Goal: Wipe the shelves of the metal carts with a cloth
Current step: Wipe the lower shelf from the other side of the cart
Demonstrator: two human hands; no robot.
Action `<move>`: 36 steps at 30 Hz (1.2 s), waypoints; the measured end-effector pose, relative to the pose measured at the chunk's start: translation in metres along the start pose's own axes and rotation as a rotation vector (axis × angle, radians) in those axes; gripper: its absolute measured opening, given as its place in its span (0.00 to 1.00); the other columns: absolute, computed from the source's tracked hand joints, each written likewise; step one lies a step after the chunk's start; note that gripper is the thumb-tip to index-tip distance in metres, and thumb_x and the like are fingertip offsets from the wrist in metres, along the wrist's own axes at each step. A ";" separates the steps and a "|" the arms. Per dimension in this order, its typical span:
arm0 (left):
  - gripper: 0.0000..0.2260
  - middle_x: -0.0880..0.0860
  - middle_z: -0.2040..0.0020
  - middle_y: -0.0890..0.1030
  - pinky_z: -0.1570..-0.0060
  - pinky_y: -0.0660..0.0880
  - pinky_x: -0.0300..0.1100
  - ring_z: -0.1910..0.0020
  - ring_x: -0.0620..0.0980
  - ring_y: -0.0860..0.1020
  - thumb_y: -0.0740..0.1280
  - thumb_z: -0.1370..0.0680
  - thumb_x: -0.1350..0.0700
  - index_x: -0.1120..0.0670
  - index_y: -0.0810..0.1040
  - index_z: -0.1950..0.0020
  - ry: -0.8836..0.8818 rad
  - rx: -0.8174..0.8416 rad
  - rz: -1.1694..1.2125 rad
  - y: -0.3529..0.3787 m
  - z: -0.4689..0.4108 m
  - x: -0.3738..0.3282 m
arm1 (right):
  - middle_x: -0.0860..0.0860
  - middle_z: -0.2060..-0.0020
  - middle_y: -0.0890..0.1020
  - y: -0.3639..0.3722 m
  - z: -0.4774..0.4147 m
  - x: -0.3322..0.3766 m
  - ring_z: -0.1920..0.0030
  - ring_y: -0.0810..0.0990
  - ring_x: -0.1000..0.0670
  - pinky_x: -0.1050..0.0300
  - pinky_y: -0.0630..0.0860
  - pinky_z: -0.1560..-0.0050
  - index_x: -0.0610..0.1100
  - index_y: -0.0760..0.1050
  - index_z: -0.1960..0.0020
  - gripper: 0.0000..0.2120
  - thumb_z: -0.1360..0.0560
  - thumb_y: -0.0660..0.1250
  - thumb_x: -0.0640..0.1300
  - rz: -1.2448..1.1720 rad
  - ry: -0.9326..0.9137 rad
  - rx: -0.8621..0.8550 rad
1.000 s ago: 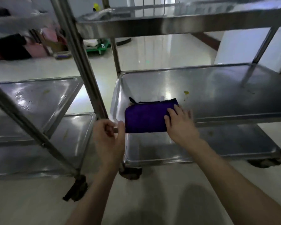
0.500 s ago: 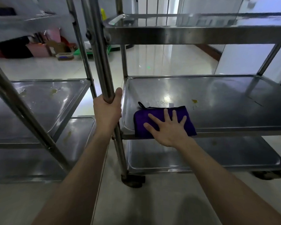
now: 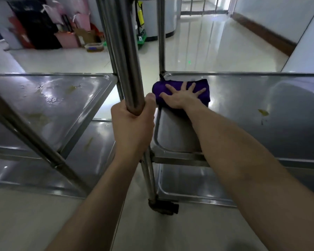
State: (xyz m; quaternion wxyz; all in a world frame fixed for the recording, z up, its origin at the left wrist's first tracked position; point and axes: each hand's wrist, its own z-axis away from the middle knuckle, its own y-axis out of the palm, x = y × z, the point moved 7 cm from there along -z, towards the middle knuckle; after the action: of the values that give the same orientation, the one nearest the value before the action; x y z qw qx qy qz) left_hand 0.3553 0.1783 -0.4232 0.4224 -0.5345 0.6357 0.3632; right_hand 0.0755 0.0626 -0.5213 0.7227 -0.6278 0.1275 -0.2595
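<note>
R hand flat, pressing purple cloth on mid shelf, frame centre | L hand gripping cart post | prog: early, est. – yellow smear at right, stained L-cart shelf awaiting wiping

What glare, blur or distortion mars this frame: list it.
Head view: bright glare streaks the floor and the left cart's shelf; the wide-angle lens tilts the post the left hand grips; the cloth under the right hand reads sharp.
</note>
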 end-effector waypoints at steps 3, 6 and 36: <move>0.20 0.71 0.67 0.71 0.70 0.75 0.63 0.72 0.70 0.71 0.71 0.22 0.51 0.57 0.67 0.67 -0.028 -0.026 -0.023 -0.001 -0.001 0.000 | 0.40 0.14 0.37 0.002 0.019 0.000 0.17 0.33 0.28 0.13 0.29 0.30 0.68 0.43 0.15 0.41 0.24 0.42 0.81 -0.018 -0.002 0.017; 0.19 0.71 0.67 0.69 0.71 0.75 0.62 0.72 0.70 0.69 0.71 0.22 0.49 0.50 0.69 0.69 -0.072 -0.004 -0.029 0.001 0.000 -0.003 | 0.40 0.14 0.35 0.014 0.074 0.004 0.17 0.31 0.29 0.15 0.27 0.30 0.68 0.42 0.15 0.40 0.24 0.42 0.80 -0.042 -0.066 0.023; 0.16 0.60 0.72 0.70 0.71 0.72 0.47 0.75 0.54 0.70 0.70 0.20 0.59 0.54 0.72 0.67 -0.033 0.036 0.062 0.003 0.020 -0.006 | 0.40 0.14 0.37 -0.001 0.044 -0.052 0.17 0.33 0.28 0.13 0.31 0.30 0.66 0.42 0.14 0.44 0.25 0.44 0.83 -0.015 0.043 0.040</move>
State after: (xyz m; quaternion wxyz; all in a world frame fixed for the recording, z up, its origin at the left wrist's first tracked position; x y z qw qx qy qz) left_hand 0.3561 0.1997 -0.4250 0.4310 -0.5009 0.6511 0.3735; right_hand 0.0545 0.1271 -0.5202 0.7300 -0.6086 0.1331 -0.2810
